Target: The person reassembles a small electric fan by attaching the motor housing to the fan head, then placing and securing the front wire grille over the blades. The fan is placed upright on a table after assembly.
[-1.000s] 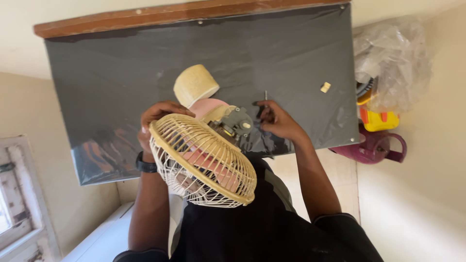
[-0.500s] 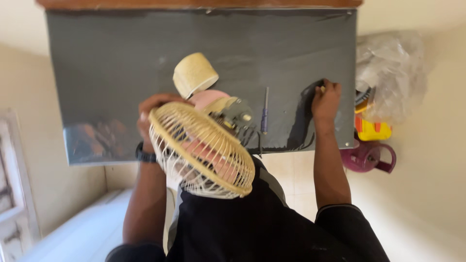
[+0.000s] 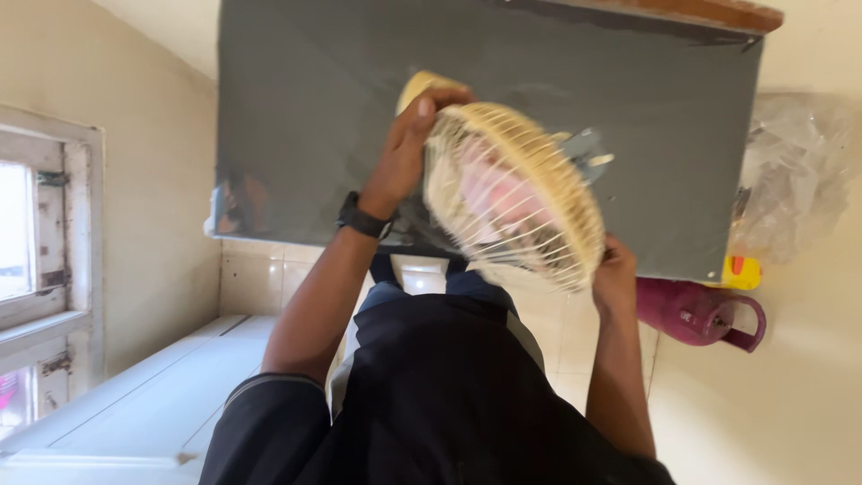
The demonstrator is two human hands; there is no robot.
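Both hands are now on the fan, while half a second ago only the left one held it and the right one reached to the far right part of the table. That fan (image 3: 512,193), a small cream-coloured table fan with a wire cage and pink blades inside, is lifted higher and more to the right than before, and it looks blurred. It is above the grey table (image 3: 305,117), with the cage facing toward the person.

The left hand (image 3: 415,135), with a black watch (image 3: 364,218) on the wrist, grasps the upper left edge of the cage, fingers curled over the rim. The right hand (image 3: 615,269) grips the lower right edge of the cage, fingers closed on it. A grey motor part (image 3: 588,148) shows behind the cage at the upper right.

At the right side of the table, a clear plastic bag (image 3: 795,171) lies against the wall. Below it is a yellow object (image 3: 743,269), and near it stands a purple jug (image 3: 700,310) on the floor. A window (image 3: 40,233) is at the left.
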